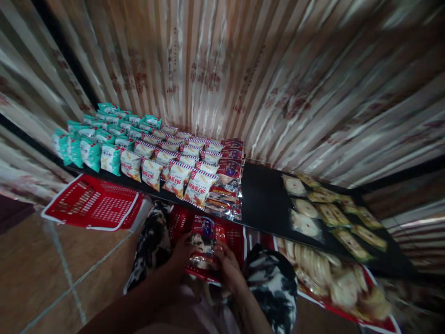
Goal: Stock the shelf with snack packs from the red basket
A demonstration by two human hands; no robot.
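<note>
Between my knees, above a red basket point(239, 236), I hold a dark red snack packet point(202, 236) with a blue picture on its front. My left hand point(182, 253) grips its left side, and my right hand point(226, 262) has its fingers closed on the right edge. Just past the packet, on the black shelf, lie similar dark red packets point(229, 169) in a column. Beside them on the left stand rows of white-and-orange snack bags point(177, 178) with striped tops. Farther left are rows of teal snack bags point(91, 153).
Flat pale round packs point(295, 185) and yellowish packs point(347, 243) lie on the right of the black shelf point(262, 195). Below it is a basket of pale packaged goods point(344, 287). A red basket point(93, 204) rests on the tiled floor point(100, 260) at left. Pleated curtain point(222, 69) hangs behind.
</note>
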